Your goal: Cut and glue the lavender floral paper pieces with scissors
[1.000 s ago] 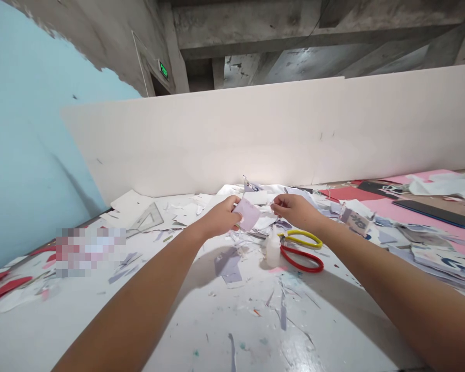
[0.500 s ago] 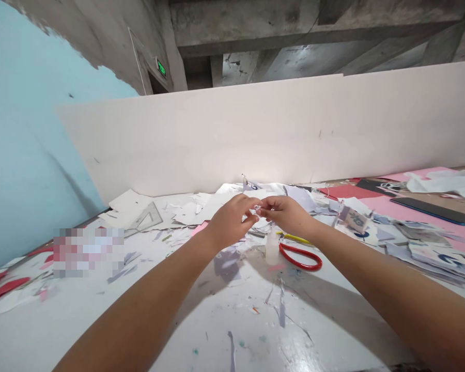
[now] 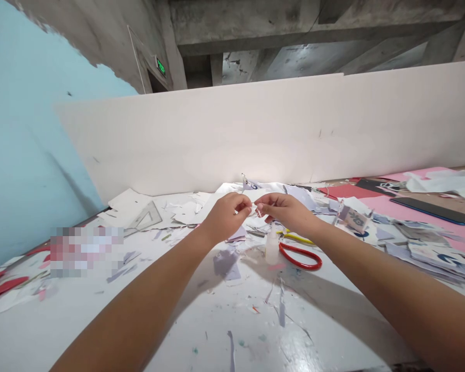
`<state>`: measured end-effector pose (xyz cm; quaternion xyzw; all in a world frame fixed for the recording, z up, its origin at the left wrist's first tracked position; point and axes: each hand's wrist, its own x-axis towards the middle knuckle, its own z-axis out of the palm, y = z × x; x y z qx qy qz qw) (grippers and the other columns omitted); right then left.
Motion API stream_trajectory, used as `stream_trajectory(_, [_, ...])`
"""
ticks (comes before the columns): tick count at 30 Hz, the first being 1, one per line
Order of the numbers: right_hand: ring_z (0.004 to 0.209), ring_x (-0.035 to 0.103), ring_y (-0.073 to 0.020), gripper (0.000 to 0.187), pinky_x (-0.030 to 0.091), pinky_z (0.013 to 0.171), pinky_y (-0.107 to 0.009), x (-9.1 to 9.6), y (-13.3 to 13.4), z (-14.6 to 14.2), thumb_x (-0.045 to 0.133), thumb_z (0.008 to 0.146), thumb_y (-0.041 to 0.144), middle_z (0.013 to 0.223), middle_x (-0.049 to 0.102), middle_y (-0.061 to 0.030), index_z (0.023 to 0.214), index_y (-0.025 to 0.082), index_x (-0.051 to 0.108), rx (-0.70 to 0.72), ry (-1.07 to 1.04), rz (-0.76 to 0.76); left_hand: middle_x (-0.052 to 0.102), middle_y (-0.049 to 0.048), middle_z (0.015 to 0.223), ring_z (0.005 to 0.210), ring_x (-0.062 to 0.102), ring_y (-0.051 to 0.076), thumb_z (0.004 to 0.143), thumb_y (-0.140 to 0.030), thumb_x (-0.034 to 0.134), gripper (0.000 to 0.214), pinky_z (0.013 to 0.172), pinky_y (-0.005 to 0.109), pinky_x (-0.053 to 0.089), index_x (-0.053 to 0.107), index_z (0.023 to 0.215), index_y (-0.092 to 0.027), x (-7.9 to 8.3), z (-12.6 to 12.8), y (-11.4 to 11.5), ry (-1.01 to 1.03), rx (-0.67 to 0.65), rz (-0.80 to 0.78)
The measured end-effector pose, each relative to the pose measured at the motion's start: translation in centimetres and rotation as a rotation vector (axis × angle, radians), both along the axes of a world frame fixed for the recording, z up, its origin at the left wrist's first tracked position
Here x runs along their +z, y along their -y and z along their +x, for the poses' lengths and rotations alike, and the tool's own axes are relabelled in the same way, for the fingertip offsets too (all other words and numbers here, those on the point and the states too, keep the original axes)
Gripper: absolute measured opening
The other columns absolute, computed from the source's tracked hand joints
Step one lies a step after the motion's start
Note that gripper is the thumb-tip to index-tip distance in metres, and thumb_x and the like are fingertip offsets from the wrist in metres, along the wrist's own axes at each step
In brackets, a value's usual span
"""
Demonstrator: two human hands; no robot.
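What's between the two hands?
In the head view, a small white paper scrap lies between the left hand and the right hand, at their fingertips.

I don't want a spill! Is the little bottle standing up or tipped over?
Standing up: the little bottle rests on its base on the table, with its narrow top pointing up.
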<state>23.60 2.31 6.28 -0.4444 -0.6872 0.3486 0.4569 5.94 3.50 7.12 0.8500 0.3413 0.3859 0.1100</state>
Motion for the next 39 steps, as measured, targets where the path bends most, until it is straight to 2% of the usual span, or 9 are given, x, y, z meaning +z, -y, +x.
stream_trajectory(5, [0.065, 0.057, -0.0108, 0.018, 0.048, 0.064, -0.026, 0.3, 0.2, -0.4, 0.061, 0.071, 0.032, 0.070, 0.060, -0.0016, 0.080, 0.016, 0.059, 0.028, -0.154, -0.062, 0.057, -0.0002, 0.077, 0.067, 0.051, 0.010, 0.077, -0.033, 0.047, 0.016, 0.064, 0.024, 0.043, 0.055, 0.077, -0.020, 0.1, 0.2, 0.6, 0.082, -0.070, -0.127])
stream_trajectory(9, [0.058, 0.056, -0.0084, 0.011, 0.048, 0.060, -0.024, 0.3, 0.4, -1.0, 0.063, 0.069, 0.023, 0.069, 0.061, -0.0006, 0.075, 0.015, 0.058, 0.006, -0.256, -0.077, 0.058, 0.0000, 0.079, 0.068, 0.052, 0.010, 0.072, -0.033, 0.054, 0.015, 0.064, 0.023, 0.044, 0.056, 0.080, -0.020, -0.2, 0.5, 0.7, 0.104, -0.076, -0.140])
stream_trajectory(15, [0.055, 0.056, -0.0074, 0.012, 0.050, 0.062, -0.026, -0.1, 0.7, -1.8, 0.061, 0.070, 0.025, 0.066, 0.059, 0.0013, 0.077, 0.016, 0.058, -0.003, -0.308, -0.051, 0.055, -0.0011, 0.077, 0.069, 0.052, 0.010, 0.070, -0.031, 0.056, 0.012, 0.063, 0.023, 0.044, 0.051, 0.073, -0.020, -0.5, 0.6, 0.6, 0.104, 0.011, -0.067])
stream_trajectory(22, [0.067, 0.060, -0.0106, 0.018, 0.051, 0.073, -0.030, -0.3, 0.9, -2.2, 0.067, 0.066, 0.027, 0.073, 0.061, -0.0006, 0.077, 0.016, 0.059, -0.009, -0.378, -0.048, 0.054, -0.0010, 0.073, 0.067, 0.050, 0.010, 0.075, -0.030, 0.049, 0.011, 0.059, 0.022, 0.041, 0.052, 0.072, -0.020, -0.6, 0.7, 0.6, 0.081, 0.057, 0.007])
stream_trajectory(34, [0.076, 0.062, -0.0121, 0.015, 0.050, 0.082, -0.032, -0.4, 1.1, -2.6, 0.065, 0.070, 0.023, 0.081, 0.063, -0.0025, 0.083, 0.015, 0.061, -0.011, -0.370, -0.084, 0.053, 0.0010, 0.073, 0.065, 0.048, 0.012, 0.078, -0.023, 0.041, 0.012, 0.056, 0.024, 0.035, 0.051, 0.071, -0.019, -0.6, 0.3, 0.3, -0.152, 0.178, 0.228])
stream_trajectory(39, [0.078, 0.062, -0.0123, 0.017, 0.050, 0.081, -0.032, -0.5, 0.9, -2.5, 0.064, 0.070, 0.022, 0.085, 0.064, -0.0029, 0.085, 0.016, 0.060, 0.005, -0.376, -0.061, 0.053, 0.0017, 0.074, 0.065, 0.048, 0.011, 0.078, -0.022, 0.040, 0.013, 0.055, 0.023, 0.034, 0.052, 0.073, -0.019, -0.5, 0.0, 0.3, -0.176, 0.199, 0.306])
